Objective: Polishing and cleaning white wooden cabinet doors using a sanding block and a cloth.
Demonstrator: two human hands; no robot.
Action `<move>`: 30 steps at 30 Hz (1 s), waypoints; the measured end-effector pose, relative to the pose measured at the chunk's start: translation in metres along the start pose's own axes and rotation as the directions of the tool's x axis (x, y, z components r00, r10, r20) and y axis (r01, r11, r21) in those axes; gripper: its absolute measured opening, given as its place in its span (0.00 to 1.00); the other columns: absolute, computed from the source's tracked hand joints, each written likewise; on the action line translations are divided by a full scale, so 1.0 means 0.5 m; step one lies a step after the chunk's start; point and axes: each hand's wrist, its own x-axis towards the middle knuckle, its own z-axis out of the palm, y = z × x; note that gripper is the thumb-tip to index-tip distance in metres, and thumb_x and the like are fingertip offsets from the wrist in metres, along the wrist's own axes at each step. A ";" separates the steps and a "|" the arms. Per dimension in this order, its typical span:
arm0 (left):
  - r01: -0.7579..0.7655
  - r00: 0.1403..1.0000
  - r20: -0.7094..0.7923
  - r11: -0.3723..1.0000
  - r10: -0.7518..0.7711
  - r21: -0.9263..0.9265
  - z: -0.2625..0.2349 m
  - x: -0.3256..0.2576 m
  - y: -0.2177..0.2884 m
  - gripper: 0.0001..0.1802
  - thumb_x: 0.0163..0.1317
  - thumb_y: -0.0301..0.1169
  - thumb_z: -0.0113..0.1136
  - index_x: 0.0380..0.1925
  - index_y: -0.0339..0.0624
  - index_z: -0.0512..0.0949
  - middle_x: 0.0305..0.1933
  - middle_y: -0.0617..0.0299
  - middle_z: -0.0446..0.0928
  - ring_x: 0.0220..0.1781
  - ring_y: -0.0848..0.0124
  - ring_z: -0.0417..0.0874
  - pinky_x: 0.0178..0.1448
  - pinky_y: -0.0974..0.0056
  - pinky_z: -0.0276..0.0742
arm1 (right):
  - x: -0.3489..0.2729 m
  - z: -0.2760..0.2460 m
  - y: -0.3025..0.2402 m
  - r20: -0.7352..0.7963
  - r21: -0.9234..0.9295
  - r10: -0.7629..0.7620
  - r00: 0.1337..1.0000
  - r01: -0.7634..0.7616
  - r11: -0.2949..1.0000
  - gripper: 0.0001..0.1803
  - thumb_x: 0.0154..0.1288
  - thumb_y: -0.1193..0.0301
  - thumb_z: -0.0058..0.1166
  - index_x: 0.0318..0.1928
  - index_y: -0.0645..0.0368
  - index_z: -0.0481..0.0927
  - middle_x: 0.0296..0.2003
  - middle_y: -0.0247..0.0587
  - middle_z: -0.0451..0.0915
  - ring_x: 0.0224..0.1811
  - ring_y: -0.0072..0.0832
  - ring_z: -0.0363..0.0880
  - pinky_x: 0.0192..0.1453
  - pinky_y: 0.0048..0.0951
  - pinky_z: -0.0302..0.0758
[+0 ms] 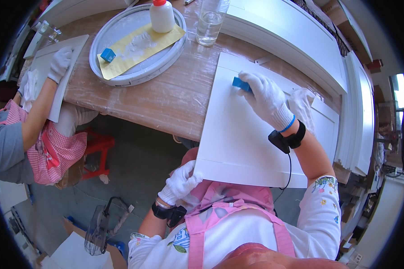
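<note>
The right hand (262,98), in a white knit glove, pinches a small blue block (241,84) between thumb and fingers, flat against a framed white panel (247,139). The left hand (180,184), also gloved, sits at the panel's near left corner with its fingers curled in; whether it pinches the edge or only steadies it, I cannot tell.

The key relation is this: the block lies near the panel's far left corner, directly under the right fingertips, while the left hand is well apart from it at the near end. The block's visible long side slants across the panel, from left toward the right and slightly nearer the wearer; the fingers cover the rest. The panel's far part rests over a brown desk (161,105), and its near edge reaches the wearer's lap.

On the panel's right side, just beside the right wrist, lies a crumpled white cloth (303,107). Beyond the panel's far left corner stands a glass of clear liquid (209,24). Farther left of the panel is a round tray (155,73) bearing a powder-dusted yellow sheet (121,58). At the far left, well apart from the panel, sits a co-worker (13,139).
</note>
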 end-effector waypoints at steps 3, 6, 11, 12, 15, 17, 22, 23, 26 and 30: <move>-0.010 1.000 0.015 1.000 0.009 0.029 -0.004 0.000 -0.001 0.29 0.70 0.40 0.57 0.62 0.30 0.68 0.57 0.57 0.76 0.59 0.73 0.75 0.63 0.65 0.71 | 0.000 -0.008 -0.009 0.039 0.032 -0.075 0.996 0.074 0.997 0.20 0.59 0.74 0.64 0.51 0.57 0.74 0.48 0.47 0.81 0.48 0.47 0.81 0.50 0.40 0.78; -0.029 0.999 0.024 0.999 0.029 0.019 -0.005 0.003 -0.006 0.29 0.69 0.40 0.58 0.62 0.30 0.68 0.57 0.57 0.76 0.59 0.73 0.75 0.63 0.66 0.71 | 0.005 -0.006 0.012 0.064 -0.052 0.019 0.998 -0.016 0.999 0.21 0.58 0.75 0.64 0.52 0.56 0.74 0.48 0.47 0.81 0.48 0.46 0.81 0.51 0.40 0.78; 0.001 1.000 0.009 1.000 -0.001 0.013 -0.004 0.002 -0.001 0.29 0.69 0.40 0.58 0.62 0.30 0.68 0.57 0.58 0.76 0.58 0.73 0.75 0.63 0.66 0.71 | -0.003 -0.004 -0.013 0.033 0.034 -0.097 0.995 0.096 0.995 0.20 0.58 0.76 0.62 0.52 0.56 0.74 0.47 0.47 0.81 0.48 0.48 0.80 0.51 0.41 0.78; 0.001 1.000 0.012 1.000 -0.001 0.013 -0.004 0.003 -0.001 0.29 0.69 0.40 0.58 0.62 0.30 0.68 0.57 0.58 0.76 0.58 0.73 0.75 0.63 0.66 0.71 | -0.001 0.000 -0.004 -0.009 -0.018 -0.156 0.988 0.156 0.988 0.20 0.60 0.71 0.61 0.53 0.52 0.73 0.46 0.44 0.80 0.44 0.43 0.82 0.45 0.40 0.80; 0.000 1.000 0.017 1.000 0.000 0.003 -0.003 0.002 -0.003 0.29 0.69 0.40 0.59 0.61 0.30 0.68 0.57 0.58 0.76 0.58 0.74 0.75 0.62 0.66 0.71 | 0.010 0.001 0.028 0.048 -0.097 -0.041 0.998 0.045 0.994 0.21 0.60 0.71 0.61 0.53 0.52 0.73 0.46 0.43 0.81 0.45 0.43 0.82 0.46 0.39 0.80; 0.015 1.000 0.009 1.000 -0.016 0.007 -0.002 0.003 -0.003 0.31 0.68 0.44 0.60 0.62 0.32 0.68 0.57 0.60 0.76 0.58 0.75 0.74 0.62 0.67 0.70 | 0.010 0.000 0.038 -0.015 -0.097 -0.073 0.997 0.071 0.993 0.21 0.59 0.72 0.61 0.53 0.52 0.73 0.46 0.43 0.81 0.45 0.43 0.82 0.46 0.39 0.80; 0.025 1.000 0.007 0.999 -0.025 0.020 -0.002 0.002 0.002 0.32 0.68 0.45 0.60 0.62 0.32 0.68 0.57 0.60 0.76 0.58 0.75 0.74 0.62 0.68 0.70 | 0.008 0.001 0.023 -0.032 -0.093 -0.135 0.990 0.132 0.987 0.22 0.57 0.76 0.61 0.53 0.53 0.74 0.46 0.42 0.80 0.44 0.43 0.82 0.45 0.39 0.79; 0.025 1.000 0.011 0.999 -0.026 0.031 -0.004 0.003 0.000 0.32 0.68 0.45 0.60 0.62 0.32 0.68 0.57 0.60 0.76 0.58 0.75 0.74 0.62 0.68 0.70 | 0.012 0.001 0.028 0.006 -0.103 -0.106 0.994 0.106 0.989 0.22 0.56 0.76 0.61 0.53 0.53 0.74 0.46 0.42 0.80 0.44 0.42 0.82 0.45 0.39 0.79; 0.018 1.000 0.009 0.999 -0.019 0.044 -0.007 0.003 -0.005 0.32 0.68 0.45 0.60 0.62 0.32 0.68 0.57 0.60 0.76 0.58 0.75 0.74 0.62 0.68 0.70 | 0.018 0.000 0.045 -0.015 -0.125 -0.125 0.992 0.122 0.985 0.22 0.56 0.77 0.61 0.52 0.53 0.75 0.46 0.41 0.80 0.45 0.42 0.82 0.45 0.38 0.80; 0.026 1.000 0.017 0.999 -0.026 0.021 -0.004 0.003 -0.002 0.32 0.68 0.45 0.60 0.62 0.31 0.68 0.57 0.60 0.76 0.58 0.75 0.74 0.62 0.68 0.70 | 0.010 -0.002 0.029 0.030 -0.107 -0.152 0.988 0.154 0.982 0.21 0.56 0.76 0.60 0.52 0.53 0.74 0.44 0.42 0.80 0.44 0.42 0.82 0.45 0.38 0.80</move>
